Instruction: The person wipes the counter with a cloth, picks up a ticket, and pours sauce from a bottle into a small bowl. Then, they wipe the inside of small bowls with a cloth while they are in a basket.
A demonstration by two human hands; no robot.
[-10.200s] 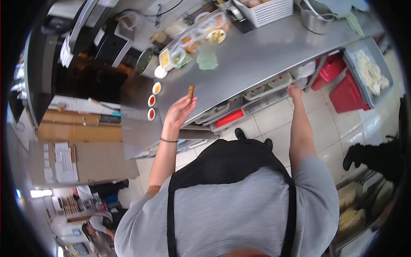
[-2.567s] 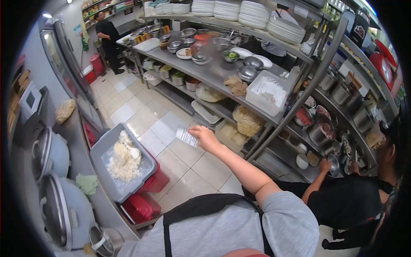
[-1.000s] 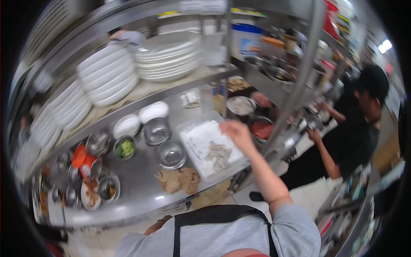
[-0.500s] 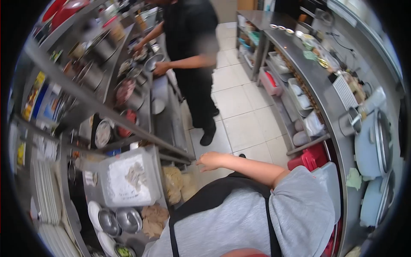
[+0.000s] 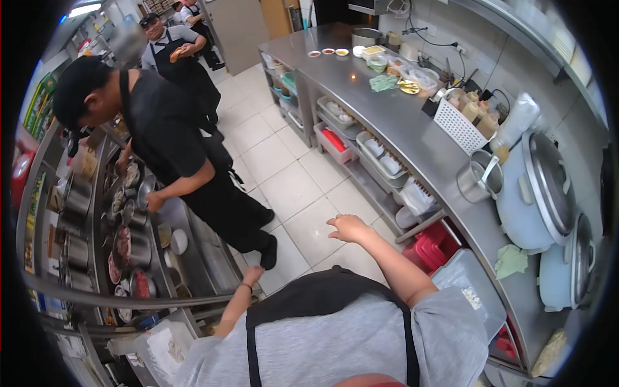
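Observation:
My right hand (image 5: 348,228) hangs in the air over the tiled floor, fingers loosely spread, holding nothing. It is nearest the lower shelf of the steel counter (image 5: 412,138) on my right. My left hand (image 5: 251,275) is low by my apron, near the edge of the steel rack (image 5: 129,300) on my left; its fingers are loosely curled with nothing in them. A white tub of floured pieces (image 5: 164,345) sits on the rack just below that hand.
A person in black (image 5: 174,148) works at the rack of metal bowls on the left. Another person (image 5: 171,45) stands at the back. Rice cookers (image 5: 538,193), a white basket (image 5: 459,126), a metal pot (image 5: 477,179) and sauce dishes line the counter. Red bins (image 5: 433,248) sit underneath.
My view has swung from the rack toward the aisle and counter. My right hand has left the flour tub and now hangs free over the floor. My left hand has come into view.

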